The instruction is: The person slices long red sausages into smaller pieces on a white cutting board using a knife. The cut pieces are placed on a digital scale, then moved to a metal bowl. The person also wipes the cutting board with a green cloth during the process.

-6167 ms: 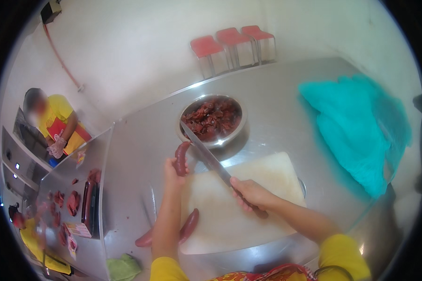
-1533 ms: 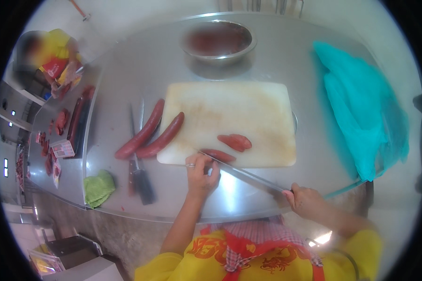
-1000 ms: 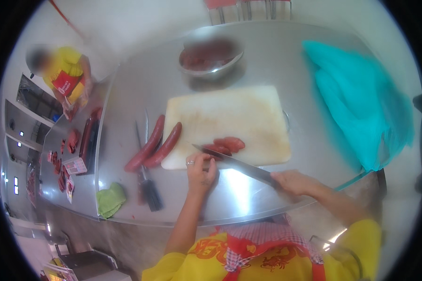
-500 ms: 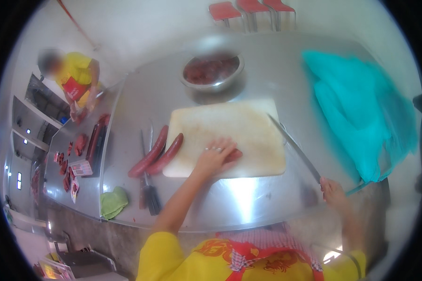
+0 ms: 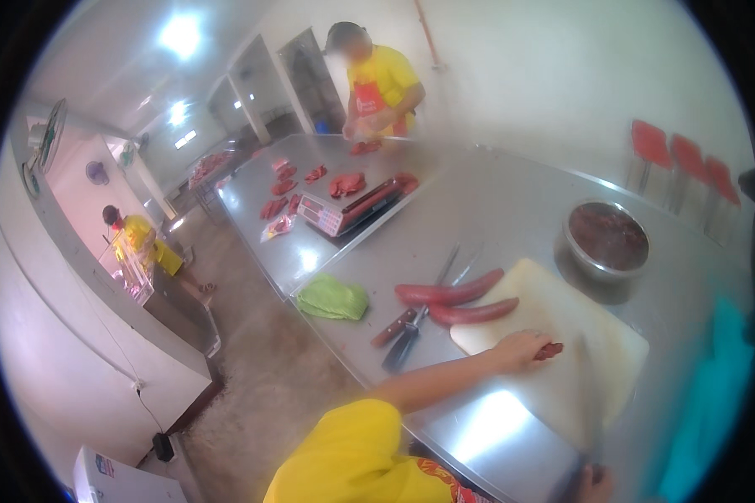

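Observation:
My left hand (image 5: pixel 522 352) has its fingers curled around a reddish-brown piece of meat (image 5: pixel 548 350) on the white cutting board (image 5: pixel 604 331). At the lower right, my right hand (image 5: pixel 596 484) grips a long knife, its blade (image 5: pixel 589 402) blurred by motion over the board's right part. Two long dark-red sausages (image 5: pixel 470 312) lie at the board's left edge. Beside them are a wooden-handled knife (image 5: pixel 392 329) and a black-handled tool (image 5: pixel 401 348). A steel bowl of dark chopped meat (image 5: pixel 606 235) stands beyond the board.
Co-workers stand across the table (image 5: pixel 382 84) and down the aisle (image 5: pixel 143 243). The left table section holds a scale (image 5: pixel 327 216) and meat pieces (image 5: pixel 346 184). A green cloth (image 5: pixel 331 298) lies at the near edge, teal plastic (image 5: pixel 705 402) at the right, red stools (image 5: pixel 651 141) beyond.
The view has swung left, showing the aisle. My left hand moved onto the meat and its spread fingers have curled. The knife blade left the meat and swung rightward.

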A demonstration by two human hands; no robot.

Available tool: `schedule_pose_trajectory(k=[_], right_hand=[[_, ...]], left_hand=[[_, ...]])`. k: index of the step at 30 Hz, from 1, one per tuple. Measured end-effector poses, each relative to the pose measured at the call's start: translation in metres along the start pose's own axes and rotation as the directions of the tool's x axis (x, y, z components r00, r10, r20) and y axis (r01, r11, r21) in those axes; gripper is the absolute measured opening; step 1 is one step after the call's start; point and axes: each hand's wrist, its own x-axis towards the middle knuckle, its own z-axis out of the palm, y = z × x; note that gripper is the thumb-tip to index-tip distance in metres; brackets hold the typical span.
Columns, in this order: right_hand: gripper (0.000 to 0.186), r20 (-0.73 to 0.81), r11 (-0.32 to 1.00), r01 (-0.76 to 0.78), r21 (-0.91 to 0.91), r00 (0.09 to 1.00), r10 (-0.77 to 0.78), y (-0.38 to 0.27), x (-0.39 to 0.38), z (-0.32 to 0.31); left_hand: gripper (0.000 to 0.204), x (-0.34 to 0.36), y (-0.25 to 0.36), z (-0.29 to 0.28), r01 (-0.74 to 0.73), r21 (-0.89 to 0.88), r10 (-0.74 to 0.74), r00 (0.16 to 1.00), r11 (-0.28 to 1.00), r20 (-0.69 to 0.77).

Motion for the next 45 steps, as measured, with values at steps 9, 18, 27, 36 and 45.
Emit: schedule_pose_trajectory(k=[9, 18, 27, 36, 45], right_hand=[[0.038, -0.245, 0.896, 0.340, -0.287, 0.878, -0.412, -0.101, 0.040, 0.105], [0.039, -0.472, 0.925, 0.033, -0.379, 0.853, -0.224, -0.202, 0.006, 0.181], [0.039, -0.475, 0.804, -0.026, -0.594, 0.818, -0.324, -0.249, -0.014, 0.199], [0.058, -0.099, 0.470, 0.115, -0.875, 0.908, -0.406, -0.233, 0.015, 0.204], [0.038, -0.501, 0.934, 0.000, -0.356, 0.844, -0.191, -0.415, 0.002, 0.248]], left_hand=[[0.031, -0.116, -0.158, -0.200, 0.324, -0.099, -0.338, 0.883, 0.941, -0.324], [0.034, -0.151, -0.414, -0.428, 0.668, 0.016, -0.449, 0.517, 0.744, -0.729], [0.036, -0.133, -0.513, -0.518, 0.737, -0.066, -0.560, 0.450, 0.673, -0.696], [0.042, -0.107, -0.511, -0.529, 0.474, -0.240, -0.467, 0.449, 0.847, -0.762], [0.039, -0.103, -0.479, -0.485, -0.177, -0.958, -0.555, 0.785, 0.224, -0.275]])
